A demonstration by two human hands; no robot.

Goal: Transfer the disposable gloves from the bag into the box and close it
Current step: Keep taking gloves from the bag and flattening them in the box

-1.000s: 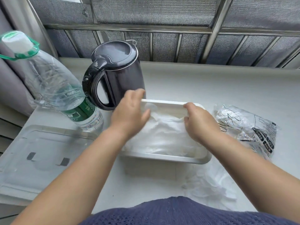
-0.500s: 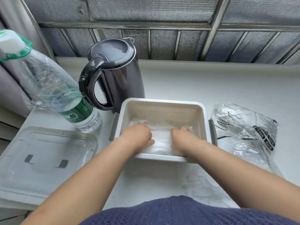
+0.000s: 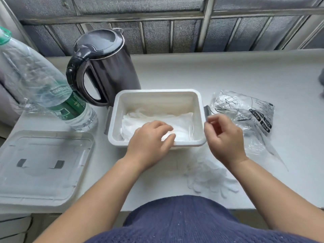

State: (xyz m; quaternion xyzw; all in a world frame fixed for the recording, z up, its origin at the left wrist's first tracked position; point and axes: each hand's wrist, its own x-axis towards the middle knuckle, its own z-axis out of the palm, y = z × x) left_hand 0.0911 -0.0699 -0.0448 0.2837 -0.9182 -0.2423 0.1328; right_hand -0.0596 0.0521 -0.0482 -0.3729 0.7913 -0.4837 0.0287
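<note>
Head view: 1 box (image 3: 157, 91), centre frame, uncovered; gloves (image 3: 157, 118) heaped inside; left hand (image 3: 150, 140) over near rim, relaxed fingers (image 3: 164, 128) resting on gloves; right hand (image 3: 226, 138) beside box's right wall, fingers curled, grasp cannot be told; bag (image 3: 245, 113) right of frame; lid (image 3: 43, 163) lower left.

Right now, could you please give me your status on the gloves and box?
Left hand resting on gloves in box. Right hand loosely curled, empty. Lid off, left. Stray gloves outside box.
</note>
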